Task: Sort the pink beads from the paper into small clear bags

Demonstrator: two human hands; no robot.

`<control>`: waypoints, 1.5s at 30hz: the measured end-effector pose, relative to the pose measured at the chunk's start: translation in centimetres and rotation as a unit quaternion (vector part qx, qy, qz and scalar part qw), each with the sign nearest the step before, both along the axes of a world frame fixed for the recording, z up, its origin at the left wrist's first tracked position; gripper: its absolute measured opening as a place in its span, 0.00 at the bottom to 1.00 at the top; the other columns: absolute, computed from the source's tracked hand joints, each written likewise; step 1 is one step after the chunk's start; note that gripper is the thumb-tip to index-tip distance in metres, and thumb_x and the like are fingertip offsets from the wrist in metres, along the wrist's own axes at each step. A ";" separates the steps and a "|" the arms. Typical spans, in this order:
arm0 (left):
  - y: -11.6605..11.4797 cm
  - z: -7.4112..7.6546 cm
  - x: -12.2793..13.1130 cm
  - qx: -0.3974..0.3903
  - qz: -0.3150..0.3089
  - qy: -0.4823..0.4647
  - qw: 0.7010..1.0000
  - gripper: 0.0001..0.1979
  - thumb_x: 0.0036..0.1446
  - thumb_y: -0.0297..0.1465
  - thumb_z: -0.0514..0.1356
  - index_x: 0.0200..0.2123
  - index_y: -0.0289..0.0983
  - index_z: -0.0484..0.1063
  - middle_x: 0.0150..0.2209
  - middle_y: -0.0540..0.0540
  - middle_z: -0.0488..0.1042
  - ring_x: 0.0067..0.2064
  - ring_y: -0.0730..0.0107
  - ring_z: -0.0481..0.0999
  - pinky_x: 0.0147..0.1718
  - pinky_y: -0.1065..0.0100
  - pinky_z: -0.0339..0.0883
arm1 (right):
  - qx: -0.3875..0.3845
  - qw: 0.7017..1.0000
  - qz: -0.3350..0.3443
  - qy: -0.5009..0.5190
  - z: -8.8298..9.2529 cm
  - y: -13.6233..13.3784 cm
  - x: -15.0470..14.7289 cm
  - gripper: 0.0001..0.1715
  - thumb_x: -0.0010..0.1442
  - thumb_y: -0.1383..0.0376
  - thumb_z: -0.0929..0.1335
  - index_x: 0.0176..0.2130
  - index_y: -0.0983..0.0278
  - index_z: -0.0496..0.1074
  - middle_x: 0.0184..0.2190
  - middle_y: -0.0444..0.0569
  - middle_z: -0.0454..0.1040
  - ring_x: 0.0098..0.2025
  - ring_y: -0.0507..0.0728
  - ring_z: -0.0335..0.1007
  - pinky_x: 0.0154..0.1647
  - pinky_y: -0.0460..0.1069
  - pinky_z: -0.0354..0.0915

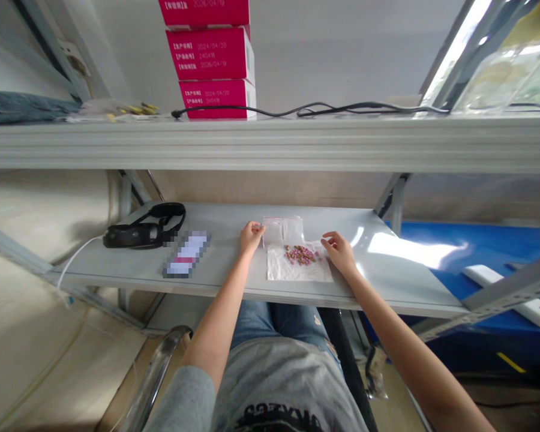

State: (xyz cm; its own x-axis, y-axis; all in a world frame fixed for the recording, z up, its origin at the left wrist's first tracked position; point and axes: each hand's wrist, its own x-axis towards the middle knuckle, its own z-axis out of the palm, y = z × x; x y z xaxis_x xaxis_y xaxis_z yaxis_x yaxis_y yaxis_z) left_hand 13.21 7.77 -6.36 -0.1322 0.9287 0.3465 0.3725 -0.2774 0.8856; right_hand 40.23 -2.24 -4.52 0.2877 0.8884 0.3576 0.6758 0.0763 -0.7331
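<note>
Small pink and greenish-brown pieces, perhaps dried rosebuds (301, 255), lie in a loose heap on a thin white sheet (279, 271) on the shelf top before me. Behind the sheet lies a clear zip bag (282, 228), flat, its lower edge meeting the sheet. My left hand (251, 235) is at the bag's left edge with fingertips pinched together; anything between them is too small to make out. To the right of the heap, my right hand (339, 251) hovers by the sheet's right edge, fingers bent and a little apart, seemingly holding nothing.
On the left of the grey shelf (225, 264) lie a black strapped device (135, 234) with a white cable and a phone (187, 254). An upper shelf (297, 144) carries stacked magenta boxes (211, 55) and a black cable (342, 108). Metal posts flank both sides.
</note>
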 end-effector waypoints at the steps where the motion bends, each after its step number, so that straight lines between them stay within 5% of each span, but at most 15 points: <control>1: 0.0 0.0 0.0 0.000 0.000 0.001 1.000 0.12 0.46 0.37 0.61 0.33 0.37 0.69 0.28 0.49 0.73 0.30 0.70 0.73 0.30 0.71 0.63 | -0.001 1.000 0.000 0.000 0.0 0.0 0.0 0.15 0.52 0.58 0.63 0.38 0.62 0.69 0.25 0.46 0.70 0.25 0.54 0.66 0.29 0.49 0.61; 23: -0.4 1.0 0.0 0.013 -0.036 -0.098 0.994 0.15 0.46 0.33 0.62 0.38 0.34 0.70 0.27 0.47 0.73 0.28 0.72 0.72 0.29 0.71 0.64 | 0.003 1.000 0.002 0.012 0.1 0.0 -0.1 0.15 0.52 0.58 0.63 0.37 0.62 0.69 0.24 0.45 0.69 0.24 0.53 0.64 0.28 0.48 0.60; 28: -4.6 4.0 -0.7 0.139 -0.009 -0.092 0.986 0.13 0.53 0.37 0.58 0.39 0.35 0.72 0.32 0.45 0.74 0.32 0.71 0.71 0.32 0.70 0.64 | 0.026 0.997 0.031 0.059 1.1 -0.5 -1.0 0.15 0.51 0.57 0.64 0.36 0.63 0.69 0.22 0.43 0.67 0.22 0.52 0.61 0.26 0.47 0.58; 31: -8.6 5.9 -0.3 0.243 0.013 0.042 0.969 0.10 0.57 0.35 0.55 0.38 0.39 0.73 0.35 0.45 0.74 0.38 0.68 0.71 0.39 0.66 0.64 | 0.017 0.985 0.103 0.139 3.0 -1.7 -2.8 0.19 0.52 0.53 0.64 0.36 0.65 0.69 0.21 0.43 0.65 0.22 0.51 0.59 0.23 0.46 0.56; 33: -11.1 6.5 0.6 0.281 0.011 0.130 0.951 0.09 0.58 0.33 0.54 0.37 0.41 0.74 0.35 0.45 0.74 0.40 0.67 0.70 0.43 0.64 0.62 | -0.059 0.962 0.198 0.178 4.5 -2.7 -4.2 0.23 0.55 0.49 0.62 0.37 0.65 0.70 0.20 0.43 0.65 0.20 0.50 0.56 0.21 0.45 0.54; 38: -14.6 6.2 3.1 0.290 -0.056 0.254 0.921 0.11 0.59 0.30 0.52 0.41 0.45 0.73 0.37 0.46 0.75 0.40 0.66 0.71 0.44 0.61 0.60 | -0.115 0.927 0.278 0.225 6.2 -4.4 -6.0 0.29 0.57 0.46 0.58 0.22 0.65 0.66 0.14 0.41 0.57 0.17 0.48 0.49 0.18 0.45 0.47; 45: -15.8 7.5 3.9 0.252 -0.119 0.284 0.917 0.16 0.56 0.36 0.57 0.49 0.45 0.68 0.45 0.45 0.71 0.47 0.61 0.67 0.48 0.59 0.59 | -0.117 0.902 0.317 0.267 4.9 -4.0 -5.7 0.15 0.53 0.57 0.64 0.23 0.64 0.63 0.14 0.38 0.53 0.17 0.46 0.44 0.18 0.44 0.42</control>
